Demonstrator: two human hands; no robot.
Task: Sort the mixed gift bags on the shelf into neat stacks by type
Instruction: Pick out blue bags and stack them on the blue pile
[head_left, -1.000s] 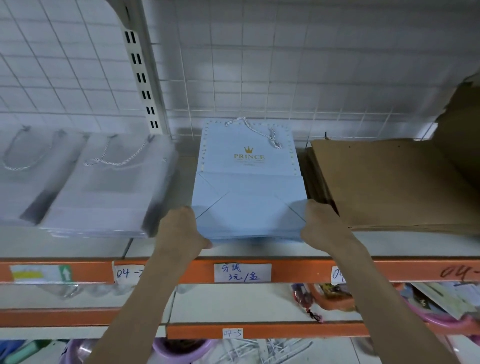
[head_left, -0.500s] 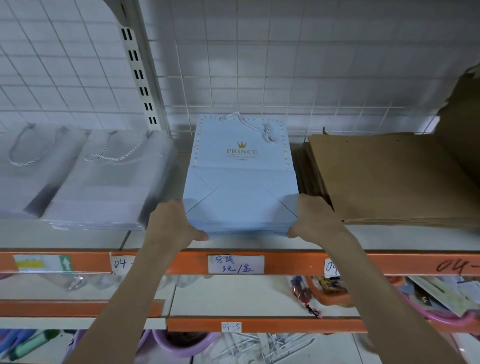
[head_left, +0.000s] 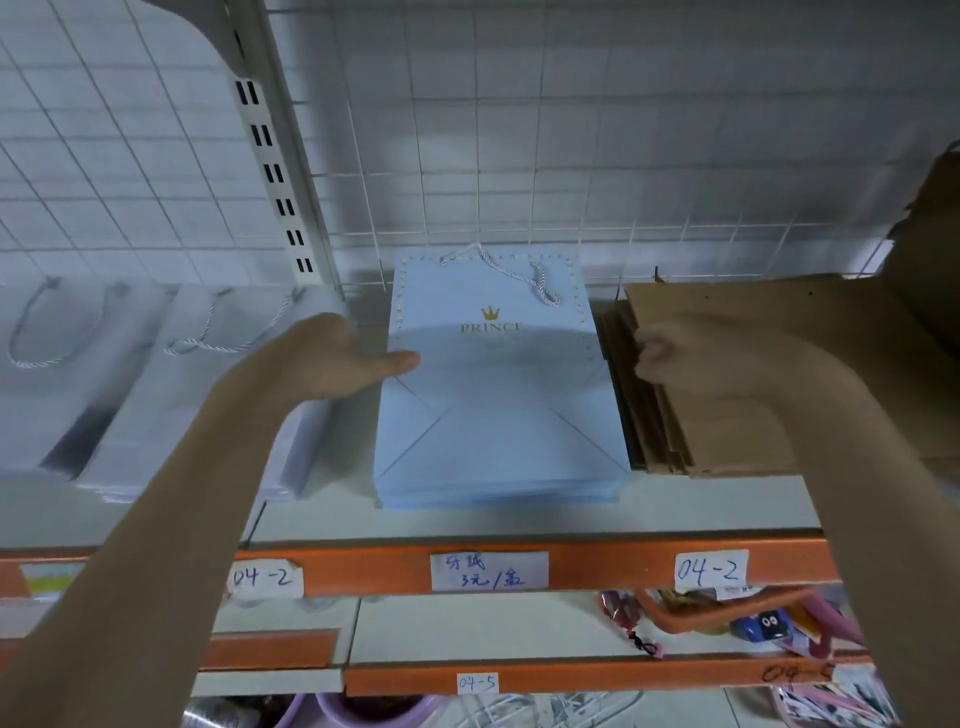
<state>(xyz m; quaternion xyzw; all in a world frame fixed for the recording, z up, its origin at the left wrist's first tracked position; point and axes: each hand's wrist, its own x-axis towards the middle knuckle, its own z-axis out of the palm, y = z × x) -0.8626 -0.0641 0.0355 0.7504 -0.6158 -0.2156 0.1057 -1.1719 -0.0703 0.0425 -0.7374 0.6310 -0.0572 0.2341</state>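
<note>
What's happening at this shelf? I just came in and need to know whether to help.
A person is sorting gift bags into stacks by type. The left hand lies open against the left edge of the blue bags, thumb on top. The right hand has its fingers curled at the edge of the brown bags. White bags lie stacked at the left.
</note>
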